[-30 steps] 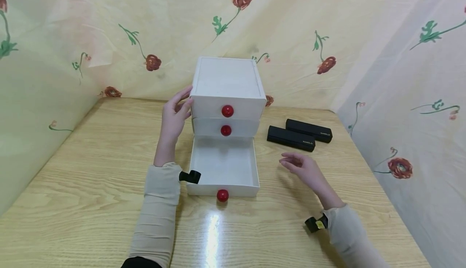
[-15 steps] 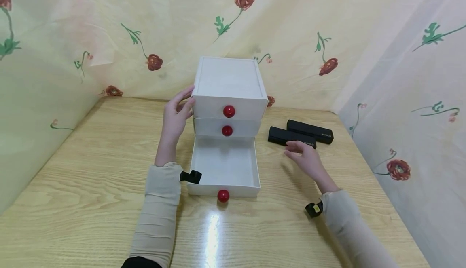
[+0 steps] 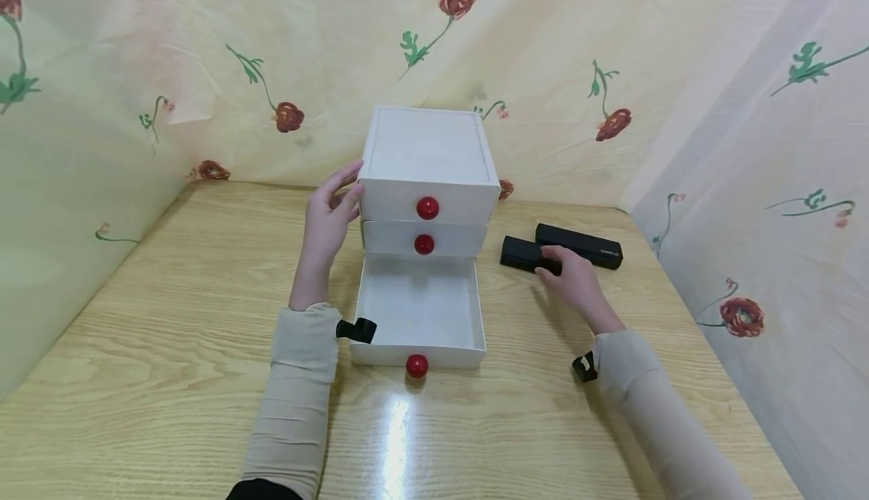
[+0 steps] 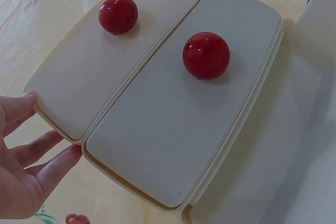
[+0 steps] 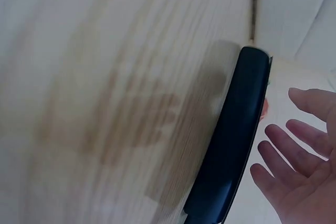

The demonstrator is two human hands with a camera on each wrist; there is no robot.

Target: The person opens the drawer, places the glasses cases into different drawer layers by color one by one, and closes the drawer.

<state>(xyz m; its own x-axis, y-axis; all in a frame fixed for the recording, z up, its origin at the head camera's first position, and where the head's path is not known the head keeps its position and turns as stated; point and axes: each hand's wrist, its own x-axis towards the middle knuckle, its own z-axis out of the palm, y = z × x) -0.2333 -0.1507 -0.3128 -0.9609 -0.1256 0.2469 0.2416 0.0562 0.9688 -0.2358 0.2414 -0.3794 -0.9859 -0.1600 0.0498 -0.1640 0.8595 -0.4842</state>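
Observation:
A white drawer unit [image 3: 429, 145] with red knobs stands at the centre in the head view, its bottom drawer [image 3: 417, 304] pulled out and bare inside. My left hand [image 3: 326, 217] rests on the unit's left side; in the left wrist view, the fingertips of that hand [image 4: 26, 169] touch the side edge by the two upper drawers. My right hand [image 3: 575, 281] is over the nearer black oblong case [image 3: 519, 254], covering its right part. The right wrist view has a black case [image 5: 228, 140] beside the spread fingers of the right hand [image 5: 304, 171], with no grip visible.
A second black case [image 3: 587, 247] lies just behind the nearer one, at the right. All of this stands on a wood-grain table [image 3: 170, 319]. Flower-patterned cloth [image 3: 326, 47] hangs behind and along both sides.
My right hand has moved forward and slightly right, from bare table in front of the cases to over the nearer case. The left hand stays at the drawer unit.

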